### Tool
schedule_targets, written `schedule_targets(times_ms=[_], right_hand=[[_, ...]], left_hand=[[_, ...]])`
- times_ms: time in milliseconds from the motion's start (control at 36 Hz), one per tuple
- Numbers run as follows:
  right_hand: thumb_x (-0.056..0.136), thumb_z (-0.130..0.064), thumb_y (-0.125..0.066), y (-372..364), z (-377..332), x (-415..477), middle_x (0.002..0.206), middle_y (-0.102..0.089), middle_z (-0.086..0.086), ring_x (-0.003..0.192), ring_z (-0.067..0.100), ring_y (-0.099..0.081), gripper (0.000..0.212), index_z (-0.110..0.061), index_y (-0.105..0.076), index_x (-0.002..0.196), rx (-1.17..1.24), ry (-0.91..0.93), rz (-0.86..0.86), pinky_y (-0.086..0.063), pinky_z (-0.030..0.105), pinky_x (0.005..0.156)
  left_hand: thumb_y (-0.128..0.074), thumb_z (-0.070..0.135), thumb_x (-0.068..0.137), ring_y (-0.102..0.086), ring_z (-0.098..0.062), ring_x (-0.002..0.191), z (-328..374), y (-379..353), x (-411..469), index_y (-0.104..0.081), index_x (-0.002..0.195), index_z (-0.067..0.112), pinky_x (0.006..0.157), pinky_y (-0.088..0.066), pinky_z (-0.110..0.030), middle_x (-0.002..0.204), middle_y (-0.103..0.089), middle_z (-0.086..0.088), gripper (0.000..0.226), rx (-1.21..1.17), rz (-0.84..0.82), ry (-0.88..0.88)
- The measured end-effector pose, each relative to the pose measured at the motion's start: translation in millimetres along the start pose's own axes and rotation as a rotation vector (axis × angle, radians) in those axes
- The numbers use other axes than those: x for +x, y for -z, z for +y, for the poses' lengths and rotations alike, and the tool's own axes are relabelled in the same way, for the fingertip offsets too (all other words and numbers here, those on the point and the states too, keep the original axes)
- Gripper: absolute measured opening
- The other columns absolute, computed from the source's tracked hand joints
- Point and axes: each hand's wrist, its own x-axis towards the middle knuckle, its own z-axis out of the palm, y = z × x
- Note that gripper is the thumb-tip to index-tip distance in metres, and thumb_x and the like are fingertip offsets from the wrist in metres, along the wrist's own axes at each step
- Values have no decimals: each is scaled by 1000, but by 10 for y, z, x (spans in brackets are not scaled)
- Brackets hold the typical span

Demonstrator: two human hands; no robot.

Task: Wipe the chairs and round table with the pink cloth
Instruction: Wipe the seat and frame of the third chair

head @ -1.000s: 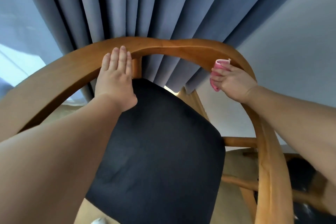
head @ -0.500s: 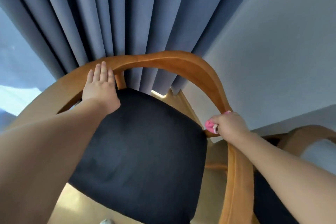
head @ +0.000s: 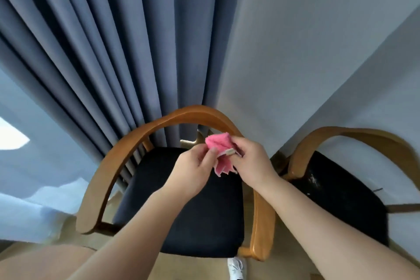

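Note:
A wooden chair (head: 127,150) with a curved backrest rail and a dark seat cushion (head: 195,207) stands in front of me. Above the seat, both hands hold the pink cloth (head: 219,143). My left hand (head: 193,168) pinches the cloth's left side with thumb and fingers. My right hand (head: 252,159) grips its right side, and a corner of the cloth hangs down between the two hands. A second chair (head: 354,136) of the same kind, with a dark seat, stands to the right. The round table is not in view.
Blue-grey curtains (head: 109,52) hang close behind the first chair. A pale wall (head: 318,41) runs behind the second chair. A white shoe (head: 236,267) shows on the light floor under the seat's front edge.
My left hand has left the backrest rail and come to the cloth. My right hand has lifted the cloth off the right armrest to above the seat. The view has pulled back.

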Motion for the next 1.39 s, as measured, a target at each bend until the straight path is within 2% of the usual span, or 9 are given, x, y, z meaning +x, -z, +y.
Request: schedule_targets(times_ms=[194, 361, 445, 611, 750, 1000, 1139, 1306, 1389], right_hand=[[90, -17, -68, 381, -193, -923, 117, -69, -6, 112, 9, -63, 46, -32, -57, 132, 272, -96, -148, -51, 32, 98], [93, -16, -64, 682, 129, -1587, 95, -73, 4, 89, 18, -69, 27, -21, -66, 119, 389, -170, 66, -57, 38, 84], [95, -16, -61, 867, 276, -1836, 106, -73, 3, 102, 16, -69, 27, -18, -65, 122, 423, -188, 125, -56, 32, 89], [97, -14, -57, 1303, 760, -2339, 102, -74, -4, 98, 9, -69, 22, -22, -69, 113, 373, -270, 304, -56, 31, 87], [97, -16, -57, 1830, 1172, -2884, 96, -71, -11, 93, -4, -64, 24, -38, -66, 96, 343, -311, 436, -52, 14, 76], [90, -34, -66, 2640, 1680, -3475, 84, -72, 8, 71, 23, -72, 22, -13, -68, 95, 485, -455, 430, -61, 46, 61], [87, -42, -68, 2844, 1760, -3530, 87, -74, 1, 84, 19, -72, 29, -15, -72, 97, 575, -414, 360, -60, 30, 70], [94, -17, -63, 3007, 2005, -3469, 94, -74, 0, 87, 13, -71, 11, -18, -72, 101, 560, -413, 260, -57, 24, 69], [94, -14, -61, 3054, 2182, -3339, 93, -72, -5, 83, 5, -69, 14, -22, -70, 100, 450, -464, 297, -52, 16, 63]], left_hand=[[-55, 37, 92, -61, -4, 66, 428, -259, -497, -64, 89, 22, 57, -49, -19, 77, -68, 4, 17, 38, -87, -51], [-56, 14, 87, -54, -1, 58, 535, -793, -721, -62, 90, 20, 51, -43, -14, 79, -67, -2, 9, 142, -334, -96], [-54, 9, 85, -53, 2, 56, 636, -1083, -809, -62, 91, 19, 51, -41, -11, 77, -64, 0, 14, 149, -382, -103], [-63, 31, 86, -63, -5, 73, 774, -1795, -1044, -60, 98, 25, 65, -51, -21, 84, -67, 4, 13, 151, -493, -85], [-61, 15, 83, -63, -8, 70, 942, -2549, -1266, -59, 101, 26, 61, -53, -18, 83, -67, 5, 21, 307, -486, -119], [-73, 38, 79, -56, -1, 97, 1219, -3728, -1660, -57, 117, 27, 81, -49, -15, 107, -57, 16, 43, 447, -394, -314], [-81, 48, 66, -58, 2, 95, 1355, -4079, -1810, -50, 117, 34, 82, -53, -17, 104, -58, 20, 61, 323, -499, -265], [-61, 28, 90, -61, -6, 74, 1358, -4169, -1617, -61, 98, 25, 67, -54, -30, 83, -64, 8, 8, 335, -418, -266], [-53, 19, 94, -58, -11, 69, 1294, -4192, -1425, -65, 91, 19, 65, -52, -34, 77, -64, 2, 12, 404, -367, -256]])
